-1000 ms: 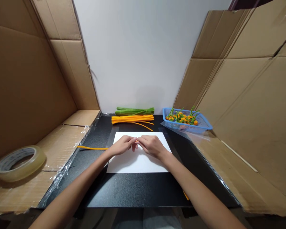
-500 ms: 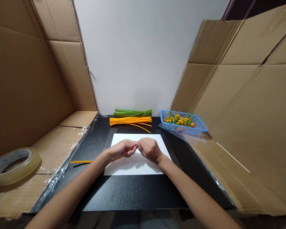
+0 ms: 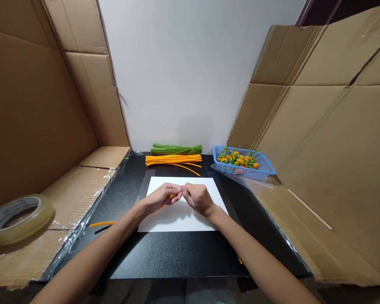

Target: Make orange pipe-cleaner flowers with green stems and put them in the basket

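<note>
Over the white sheet of paper (image 3: 177, 219), my left hand (image 3: 163, 197) is closed on an orange stem (image 3: 101, 223), whose free end sticks out to the left beyond my forearm. My right hand (image 3: 199, 199) is closed too, its fingertips meeting those of my left hand. What it grips is mostly hidden, though a short orange tip (image 3: 240, 260) shows beside the right forearm. Behind the paper lie a bundle of orange stems (image 3: 172, 160) and a bundle of green stems (image 3: 175, 149).
At the back right, a blue basket (image 3: 264, 169) holds several small orange pieces with green stems. A roll of clear tape (image 3: 44, 213) lies on cardboard at the left. Cardboard walls (image 3: 329, 139) flank the black table (image 3: 177, 255).
The orange stem's left end has shifted slightly left and down. An orange tip now shows beside my right forearm. Both hands remain together in nearly the same place.
</note>
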`<control>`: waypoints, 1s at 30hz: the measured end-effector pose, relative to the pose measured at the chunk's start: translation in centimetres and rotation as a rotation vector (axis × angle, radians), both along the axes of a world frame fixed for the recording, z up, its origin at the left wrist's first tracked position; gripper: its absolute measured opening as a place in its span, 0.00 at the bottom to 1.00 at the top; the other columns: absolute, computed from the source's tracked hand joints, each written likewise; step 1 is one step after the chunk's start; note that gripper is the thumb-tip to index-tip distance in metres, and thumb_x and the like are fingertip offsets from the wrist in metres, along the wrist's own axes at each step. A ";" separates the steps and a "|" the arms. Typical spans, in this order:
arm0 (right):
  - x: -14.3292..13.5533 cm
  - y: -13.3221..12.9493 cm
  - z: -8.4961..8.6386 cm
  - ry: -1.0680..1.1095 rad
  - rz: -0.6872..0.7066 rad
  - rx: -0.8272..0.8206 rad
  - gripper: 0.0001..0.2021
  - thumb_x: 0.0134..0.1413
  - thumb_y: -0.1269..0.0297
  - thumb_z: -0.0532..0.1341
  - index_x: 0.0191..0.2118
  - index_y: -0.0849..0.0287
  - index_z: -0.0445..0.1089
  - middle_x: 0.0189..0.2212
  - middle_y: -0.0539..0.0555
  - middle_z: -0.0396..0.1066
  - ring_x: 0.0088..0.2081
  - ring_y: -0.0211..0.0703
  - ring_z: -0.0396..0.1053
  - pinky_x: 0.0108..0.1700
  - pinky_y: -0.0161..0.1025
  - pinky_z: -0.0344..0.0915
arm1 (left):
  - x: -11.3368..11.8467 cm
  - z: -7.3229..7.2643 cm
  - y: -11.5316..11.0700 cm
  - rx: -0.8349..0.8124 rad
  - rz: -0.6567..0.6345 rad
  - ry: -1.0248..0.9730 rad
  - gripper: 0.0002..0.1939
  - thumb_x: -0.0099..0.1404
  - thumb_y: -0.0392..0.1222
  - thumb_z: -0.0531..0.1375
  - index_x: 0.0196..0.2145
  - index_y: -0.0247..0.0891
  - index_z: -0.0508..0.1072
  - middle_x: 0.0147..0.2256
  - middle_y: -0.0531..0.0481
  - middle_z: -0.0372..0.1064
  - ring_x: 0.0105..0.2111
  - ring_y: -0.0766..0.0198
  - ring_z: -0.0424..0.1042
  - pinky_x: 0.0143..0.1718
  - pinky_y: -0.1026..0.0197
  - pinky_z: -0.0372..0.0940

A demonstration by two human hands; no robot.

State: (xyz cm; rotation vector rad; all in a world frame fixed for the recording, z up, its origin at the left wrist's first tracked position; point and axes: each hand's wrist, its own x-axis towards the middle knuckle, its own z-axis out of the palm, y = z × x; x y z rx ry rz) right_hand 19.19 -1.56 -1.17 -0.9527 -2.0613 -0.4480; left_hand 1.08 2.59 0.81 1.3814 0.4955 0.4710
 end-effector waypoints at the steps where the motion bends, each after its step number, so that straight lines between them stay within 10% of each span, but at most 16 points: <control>1: -0.1 0.0 -0.1 0.058 -0.005 -0.063 0.18 0.69 0.66 0.49 0.25 0.57 0.60 0.17 0.48 0.62 0.19 0.35 0.56 0.27 0.36 0.49 | 0.2 -0.1 -0.1 0.016 0.027 -0.009 0.20 0.62 0.52 0.61 0.23 0.33 0.67 0.19 0.55 0.56 0.19 0.74 0.45 0.23 0.63 0.37; 11: -1.4 -0.5 1.0 0.520 -0.003 -0.607 0.22 0.67 0.56 0.50 0.22 0.56 0.63 0.15 0.47 0.60 0.19 0.36 0.58 0.28 0.36 0.52 | 0.9 -0.8 0.1 0.447 0.247 0.060 0.25 0.65 0.60 0.57 0.24 0.35 0.68 0.19 0.55 0.59 0.22 0.70 0.55 0.26 0.65 0.49; 22: -1.5 0.1 1.3 0.829 0.183 -1.066 0.22 0.57 0.46 0.56 0.20 0.57 0.61 0.14 0.45 0.57 0.17 0.32 0.52 0.23 0.34 0.50 | -0.2 -0.8 0.1 1.130 0.319 0.201 0.12 0.66 0.33 0.52 0.26 0.36 0.69 0.21 0.54 0.64 0.21 0.69 0.58 0.27 0.66 0.51; 30: -1.0 0.3 1.2 0.861 0.211 -1.227 0.21 0.53 0.47 0.59 0.20 0.57 0.58 0.13 0.43 0.55 0.17 0.30 0.47 0.21 0.32 0.43 | -0.6 -0.8 0.4 1.335 0.210 0.439 0.12 0.69 0.36 0.51 0.31 0.38 0.73 0.27 0.46 0.71 0.26 0.62 0.65 0.30 0.61 0.52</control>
